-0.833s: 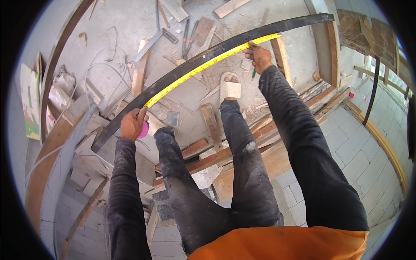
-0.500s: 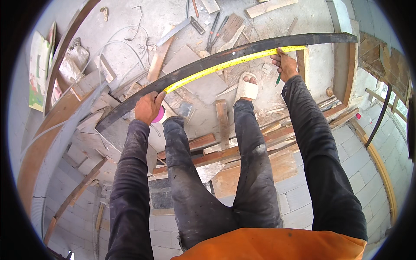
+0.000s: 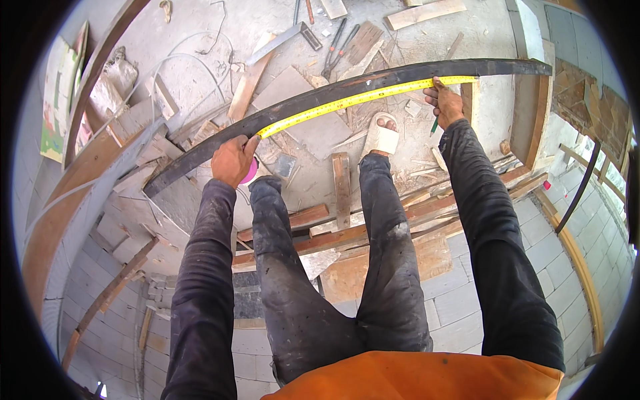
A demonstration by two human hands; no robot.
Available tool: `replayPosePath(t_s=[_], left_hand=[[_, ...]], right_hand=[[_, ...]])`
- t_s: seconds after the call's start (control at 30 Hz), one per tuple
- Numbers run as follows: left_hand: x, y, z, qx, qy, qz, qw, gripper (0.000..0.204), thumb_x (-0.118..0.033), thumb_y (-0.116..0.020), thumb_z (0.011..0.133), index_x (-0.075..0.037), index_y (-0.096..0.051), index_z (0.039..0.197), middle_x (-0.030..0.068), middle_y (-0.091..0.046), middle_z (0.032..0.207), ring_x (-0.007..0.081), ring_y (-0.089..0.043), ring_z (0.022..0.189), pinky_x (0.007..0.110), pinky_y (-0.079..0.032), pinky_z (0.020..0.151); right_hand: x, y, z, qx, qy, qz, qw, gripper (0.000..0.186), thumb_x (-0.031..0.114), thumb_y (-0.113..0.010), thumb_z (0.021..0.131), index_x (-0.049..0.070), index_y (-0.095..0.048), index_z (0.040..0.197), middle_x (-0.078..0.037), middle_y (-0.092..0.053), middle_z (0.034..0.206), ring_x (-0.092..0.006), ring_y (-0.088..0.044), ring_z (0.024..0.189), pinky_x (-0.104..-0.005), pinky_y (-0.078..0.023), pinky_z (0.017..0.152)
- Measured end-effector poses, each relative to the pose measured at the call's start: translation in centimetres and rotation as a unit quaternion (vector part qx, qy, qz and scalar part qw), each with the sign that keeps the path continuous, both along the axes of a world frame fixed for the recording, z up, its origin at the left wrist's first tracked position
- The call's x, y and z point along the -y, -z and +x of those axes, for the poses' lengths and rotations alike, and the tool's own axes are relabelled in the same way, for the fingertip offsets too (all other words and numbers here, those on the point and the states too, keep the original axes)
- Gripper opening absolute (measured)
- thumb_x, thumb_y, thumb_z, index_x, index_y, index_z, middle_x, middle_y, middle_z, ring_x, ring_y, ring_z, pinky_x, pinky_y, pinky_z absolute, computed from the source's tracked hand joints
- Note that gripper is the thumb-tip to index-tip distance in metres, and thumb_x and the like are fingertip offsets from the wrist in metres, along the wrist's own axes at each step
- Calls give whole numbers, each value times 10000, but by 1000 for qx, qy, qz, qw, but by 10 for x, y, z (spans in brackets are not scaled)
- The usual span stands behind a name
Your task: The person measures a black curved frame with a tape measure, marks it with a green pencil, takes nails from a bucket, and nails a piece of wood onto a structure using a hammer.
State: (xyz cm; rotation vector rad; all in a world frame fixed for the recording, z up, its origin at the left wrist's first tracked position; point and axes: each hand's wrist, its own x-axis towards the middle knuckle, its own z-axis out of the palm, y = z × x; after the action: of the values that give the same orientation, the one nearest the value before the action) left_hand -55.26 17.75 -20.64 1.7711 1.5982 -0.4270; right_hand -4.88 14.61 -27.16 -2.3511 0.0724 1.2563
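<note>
A long dark timber beam (image 3: 393,75) runs across in front of me, bowed by the wide lens. Along its near edge stretches a yellow tape measure blade (image 3: 353,100). My left hand (image 3: 231,161) is closed at the blade's left end, with the tape measure's pink case (image 3: 251,171) partly showing beneath it. Toward the right end, my right hand (image 3: 445,104) pinches the blade against the beam, leaving a short length beyond the fingers. A green pencil (image 3: 434,125) sticks down from that same hand.
Red-handled pliers or cutters (image 3: 335,50), a metal angle piece (image 3: 279,43) and wood offcuts (image 3: 427,12) lie on the dusty floor beyond the beam. A short wood block (image 3: 341,190) lies between my legs. Boards (image 3: 373,233) cross behind my feet, above pale blockwork (image 3: 527,243).
The whole view has shifted slightly, so beam, tape and floor sit a little lower. Both hands keep their places on the tape and beam.
</note>
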Motion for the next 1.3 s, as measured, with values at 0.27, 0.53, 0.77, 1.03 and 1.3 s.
replayPosePath(t_s=[0.27, 0.53, 0.77, 1.03, 1.3], left_hand=[[-1, 2, 0, 3, 1, 13, 1000, 467, -459, -591, 983, -31, -685, 821, 225, -691, 825, 447, -659, 828, 531, -497, 743], [0, 7, -2, -13, -3, 3, 1000, 468, -478, -590, 979, -43, -708, 852, 218, -707, 850, 443, -667, 841, 525, -508, 749], [1, 9, 0, -24, -9, 2, 1000, 482, -498, -591, 974, -51, -700, 831, 215, -703, 830, 442, -668, 830, 527, -509, 741], [6, 12, -4, -10, -21, 30, 999, 484, -495, -590, 974, -46, -693, 824, 217, -692, 809, 444, -668, 813, 531, -504, 729], [-2, -6, 12, 25, 2, 6, 1000, 449, -436, -582, 996, -37, -695, 826, 194, -707, 798, 427, -686, 786, 499, -515, 698]], right_hand=[[-2, -2, -1, 0, -3, -2, 1000, 280, 375, -681, 990, 106, -676, 1069, -47, -769, 910, -84, -653, 662, -254, -330, 471], [-3, -3, -2, 10, -14, -15, 1000, 280, 372, -677, 993, 106, -678, 1080, -41, -766, 912, -85, -645, 668, -254, -337, 481], [-3, -7, -4, 5, -9, -2, 1000, 285, 368, -678, 993, 100, -679, 1091, -45, -764, 913, -86, -638, 667, -253, -340, 481], [2, 4, 0, 10, -23, 0, 1000, 303, 389, -681, 987, 102, -703, 1081, -34, -759, 894, -83, -633, 655, -264, -348, 488], [6, 12, -5, 53, 52, 67, 995, 350, 299, -719, 966, -50, -699, 973, -140, -741, 764, -168, -658, 540, -307, -481, 470]])
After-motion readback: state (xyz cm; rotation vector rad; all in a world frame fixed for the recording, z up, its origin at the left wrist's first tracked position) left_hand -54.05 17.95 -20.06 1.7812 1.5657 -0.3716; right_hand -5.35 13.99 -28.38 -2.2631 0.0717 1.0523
